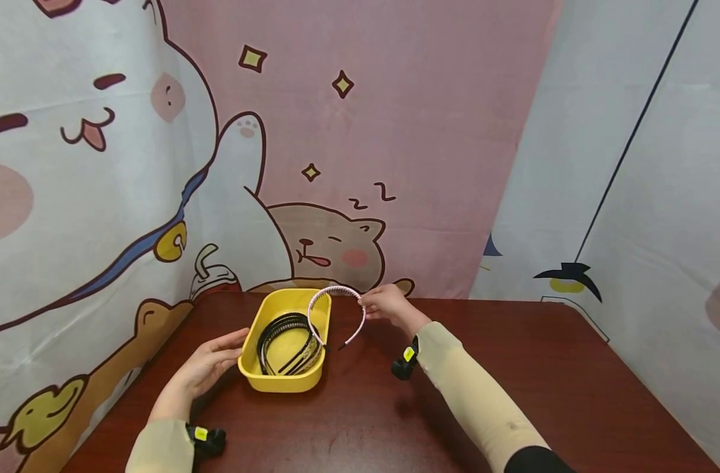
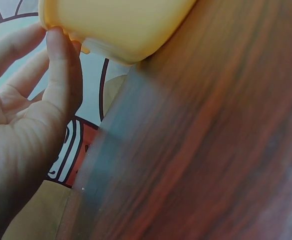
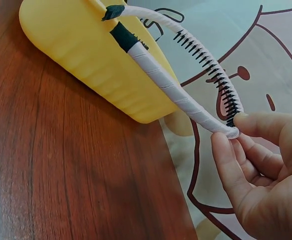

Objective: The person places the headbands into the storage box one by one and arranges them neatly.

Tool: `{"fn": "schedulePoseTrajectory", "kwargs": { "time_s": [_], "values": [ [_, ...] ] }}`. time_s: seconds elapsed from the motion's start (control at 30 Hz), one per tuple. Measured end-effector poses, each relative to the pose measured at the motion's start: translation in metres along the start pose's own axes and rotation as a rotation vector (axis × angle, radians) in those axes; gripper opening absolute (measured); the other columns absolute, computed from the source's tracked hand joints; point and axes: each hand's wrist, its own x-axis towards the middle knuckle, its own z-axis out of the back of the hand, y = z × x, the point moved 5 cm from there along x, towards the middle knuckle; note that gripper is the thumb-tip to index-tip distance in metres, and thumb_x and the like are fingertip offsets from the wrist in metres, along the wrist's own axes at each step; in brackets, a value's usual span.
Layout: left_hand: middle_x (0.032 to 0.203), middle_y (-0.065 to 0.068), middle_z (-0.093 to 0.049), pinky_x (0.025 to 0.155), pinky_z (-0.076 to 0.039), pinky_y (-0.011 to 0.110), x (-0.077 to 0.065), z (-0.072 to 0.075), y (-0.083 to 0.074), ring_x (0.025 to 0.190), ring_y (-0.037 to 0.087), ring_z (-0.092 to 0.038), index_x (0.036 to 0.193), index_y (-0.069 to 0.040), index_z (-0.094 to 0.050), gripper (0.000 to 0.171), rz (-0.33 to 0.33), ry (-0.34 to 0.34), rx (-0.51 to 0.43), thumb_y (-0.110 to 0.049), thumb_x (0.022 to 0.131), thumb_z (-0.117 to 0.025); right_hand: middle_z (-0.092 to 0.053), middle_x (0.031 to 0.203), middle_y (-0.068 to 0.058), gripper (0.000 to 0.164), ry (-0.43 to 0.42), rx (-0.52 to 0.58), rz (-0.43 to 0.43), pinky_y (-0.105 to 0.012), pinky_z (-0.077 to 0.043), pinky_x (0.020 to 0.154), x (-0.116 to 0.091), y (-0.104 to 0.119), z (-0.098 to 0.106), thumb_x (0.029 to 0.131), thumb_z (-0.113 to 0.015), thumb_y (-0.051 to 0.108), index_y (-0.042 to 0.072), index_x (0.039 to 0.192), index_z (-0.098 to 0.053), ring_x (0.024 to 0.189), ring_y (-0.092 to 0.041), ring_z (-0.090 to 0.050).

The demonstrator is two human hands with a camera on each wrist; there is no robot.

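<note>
A white-pink headband (image 1: 337, 289) with black comb teeth and dark tips is pinched between the thumb and fingers of my right hand (image 1: 389, 304). Its ends point down at the right side of the yellow basket (image 1: 285, 383), overlapping it in the head view. Inside the basket lie several black headbands (image 1: 267, 328) and a patterned one, stacked together. My left hand (image 1: 209, 364) pinches the basket's left rim with thumb and fingertips, seen close up in the left wrist view. The right wrist view shows the comb teeth (image 3: 213, 70) along the headband's inner side.
The basket stands on a dark reddish-brown wooden table (image 1: 360, 427), near its back edge. Behind the table hangs a cloth (image 1: 431, 131) printed with cartoon animals. Black wrist cameras sit on both cuffs.
</note>
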Motion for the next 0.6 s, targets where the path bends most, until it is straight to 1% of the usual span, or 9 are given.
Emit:
{"fn": "schedulePoseTrajectory", "kwargs": {
  "time_s": [0.13,0.17,0.27,0.37,0.43,0.5,0.57,0.6],
  "values": [
    [0.135,0.009,-0.053,0.095,-0.048,0.027,-0.002,-0.001,0.000,0.114,0.011,-0.059,0.147,0.008,-0.029,0.060,-0.007,0.012,-0.013,0.001,0.095,-0.057,-0.066,0.075,-0.007,0.021,-0.003,0.005,-0.008,-0.047,-0.055,0.081,0.001,0.002,-0.005,0.087,-0.065,0.000,-0.014,0.102,-0.065,0.062,-0.014,-0.062],
    [0.134,0.009,-0.054,0.094,-0.048,0.027,-0.002,-0.001,0.000,0.114,0.011,-0.059,0.147,0.008,-0.030,0.060,-0.005,0.010,-0.015,0.000,0.094,-0.057,-0.066,0.075,-0.007,0.021,-0.005,0.005,-0.010,-0.047,-0.055,0.082,0.002,0.002,-0.006,0.087,-0.065,0.000,-0.014,0.102,-0.065,0.062,-0.014,-0.062],
    [0.132,0.006,-0.055,0.094,-0.048,0.027,-0.003,0.000,0.001,0.114,0.011,-0.059,0.147,0.007,-0.031,0.059,-0.001,0.006,-0.016,0.001,0.094,-0.057,-0.066,0.076,-0.009,0.020,-0.009,0.003,-0.019,-0.043,-0.057,0.077,0.002,0.002,-0.009,0.087,-0.066,0.001,-0.014,0.101,-0.065,0.061,-0.014,-0.061],
    [0.132,0.005,-0.056,0.095,-0.048,0.028,-0.003,0.002,0.002,0.114,0.012,-0.059,0.147,0.007,-0.032,0.059,0.004,-0.002,-0.012,0.001,0.094,-0.057,-0.068,0.084,-0.018,0.020,-0.012,0.001,-0.022,-0.039,-0.058,0.071,0.003,0.002,-0.011,0.087,-0.066,0.001,-0.013,0.100,-0.066,0.060,-0.014,-0.061],
    [0.133,0.006,-0.054,0.095,-0.047,0.028,-0.003,0.002,0.002,0.115,0.012,-0.058,0.147,0.007,-0.032,0.059,0.003,-0.004,-0.005,0.000,0.094,-0.058,-0.068,0.089,-0.021,0.019,-0.013,0.008,-0.024,-0.040,-0.058,0.072,0.004,0.003,-0.013,0.087,-0.066,0.001,-0.013,0.100,-0.066,0.060,-0.014,-0.061],
    [0.136,0.008,-0.053,0.095,-0.047,0.028,-0.002,0.002,0.002,0.116,0.012,-0.058,0.147,0.007,-0.032,0.060,0.000,-0.009,0.007,-0.001,0.094,-0.058,-0.068,0.088,-0.020,0.020,-0.009,0.004,-0.021,-0.043,-0.057,0.076,0.005,0.004,-0.015,0.087,-0.066,0.002,-0.013,0.101,-0.066,0.060,-0.013,-0.061],
    [0.137,0.010,-0.052,0.095,-0.048,0.027,-0.001,0.001,0.001,0.115,0.012,-0.058,0.147,0.007,-0.032,0.060,-0.005,-0.011,0.021,-0.002,0.094,-0.059,-0.068,0.084,-0.016,0.020,-0.004,0.006,-0.022,-0.044,-0.056,0.079,0.006,0.006,-0.016,0.087,-0.066,0.002,-0.012,0.101,-0.066,0.061,-0.014,-0.062],
    [0.139,0.012,-0.050,0.095,-0.047,0.027,0.000,0.001,0.000,0.116,0.012,-0.058,0.147,0.007,-0.031,0.060,-0.009,-0.001,0.034,-0.002,0.094,-0.058,-0.068,0.082,-0.014,0.021,-0.004,0.005,-0.022,-0.045,-0.056,0.080,0.006,0.007,-0.016,0.087,-0.066,0.002,-0.013,0.102,-0.066,0.061,-0.014,-0.062]
  ]
}}
